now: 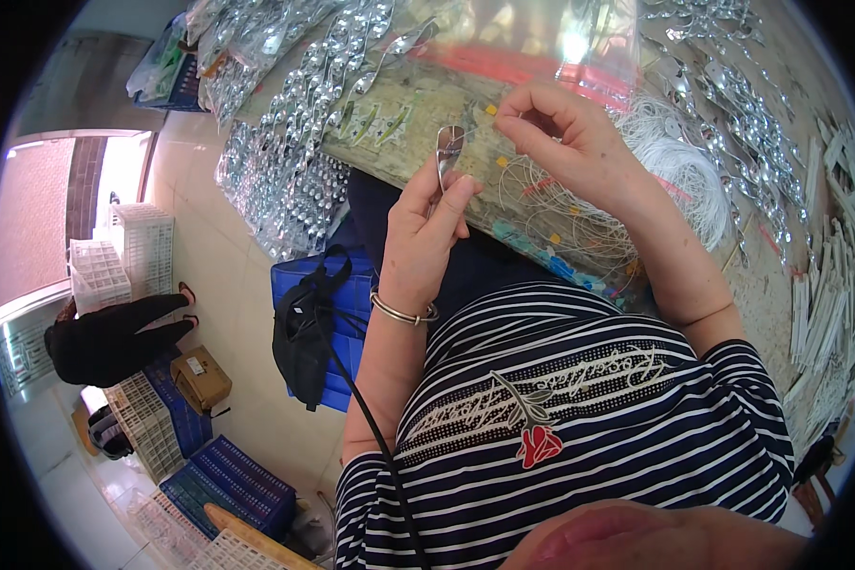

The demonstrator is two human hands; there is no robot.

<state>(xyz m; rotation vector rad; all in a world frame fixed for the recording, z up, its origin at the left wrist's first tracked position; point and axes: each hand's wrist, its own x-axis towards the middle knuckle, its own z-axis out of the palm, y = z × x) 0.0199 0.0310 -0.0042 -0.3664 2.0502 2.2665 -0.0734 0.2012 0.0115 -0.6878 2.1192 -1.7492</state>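
Over a navy-and-white striped shirt, the left hand pinches a glossy, silver, spoon-shaped metal piece, upright above the near edge of a worn, mottled wooden tabletop. Such slick metal could slip if the pinch loosens. The right hand, near it, has thumb and fingers curled almost together; whether it holds a fine strand is too unclear to tell. Around that wrist, thin white cords lie in loose, wiry loops that could snag or knot if dragged. Beyond lie a clear, crinkly plastic bag with a red band and twisted, mirror-bright silver strips; farther off stand white lattice plastic crates.
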